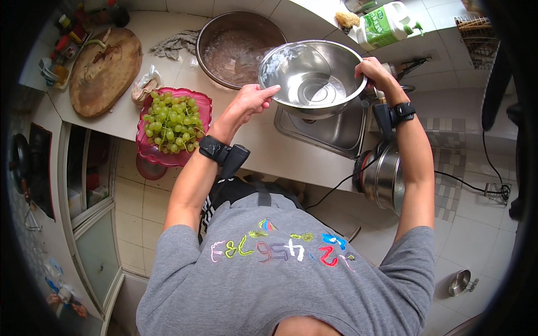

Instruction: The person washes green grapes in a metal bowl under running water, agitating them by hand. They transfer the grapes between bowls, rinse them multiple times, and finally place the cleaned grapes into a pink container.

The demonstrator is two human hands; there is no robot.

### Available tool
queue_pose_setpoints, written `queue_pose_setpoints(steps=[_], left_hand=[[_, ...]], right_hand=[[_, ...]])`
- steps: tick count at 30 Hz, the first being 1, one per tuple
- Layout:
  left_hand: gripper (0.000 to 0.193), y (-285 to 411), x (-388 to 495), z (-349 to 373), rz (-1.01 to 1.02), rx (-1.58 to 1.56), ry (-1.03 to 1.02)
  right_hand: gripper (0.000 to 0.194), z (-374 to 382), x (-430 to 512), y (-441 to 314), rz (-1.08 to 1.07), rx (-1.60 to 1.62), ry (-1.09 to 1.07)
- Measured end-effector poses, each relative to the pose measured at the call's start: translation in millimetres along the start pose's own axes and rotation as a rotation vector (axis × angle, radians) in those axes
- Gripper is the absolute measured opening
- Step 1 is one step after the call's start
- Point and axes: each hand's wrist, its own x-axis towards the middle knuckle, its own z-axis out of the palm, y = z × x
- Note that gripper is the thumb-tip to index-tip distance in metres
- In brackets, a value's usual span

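Note:
Both my hands hold a shiny stainless steel bowl point(313, 80) by its rim, above the metal sink point(332, 132). My left hand point(254, 100) grips the near left side, with the thumb on the rim; my right hand point(375, 73) grips the right side. The held bowl is tilted and overlaps the edge of a larger metal basin point(241, 50) with rippling clear water. Green grapes point(172, 122) on stems lie in a pink plastic basket point(203, 101) at the counter's front edge, beside my left forearm.
A round wooden chopping board point(107, 73) rests on the left counter near bottles. A grey cloth point(174, 44) and a crumpled plastic bag point(146, 86) lie behind the grapes. A green-labelled pump jug point(384, 25) stands on the back ledge. Metal pots point(384, 176) are right of the counter.

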Motion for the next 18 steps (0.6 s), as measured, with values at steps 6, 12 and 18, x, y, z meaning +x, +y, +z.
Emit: queue_pose_setpoints(steps=[6, 12, 18], left_hand=[[0.031, -1.0, 3.0, 1.9, -0.036, -0.080, -0.016], [0.029, -14.8, 17.1, 11.2, -0.034, -0.374, -0.002], [0.033, -14.1, 12.8, 13.3, 0.015, -0.609, -0.081]], right_hand=[[0.008, -14.2, 4.2, -13.5, -0.077, -0.069, -0.082], [0.019, -13.7, -21.8, -42.3, -0.313, 0.028, 0.022], [0.017, -5.7, -32.8, -79.1, -0.276, 0.091, 0.256]])
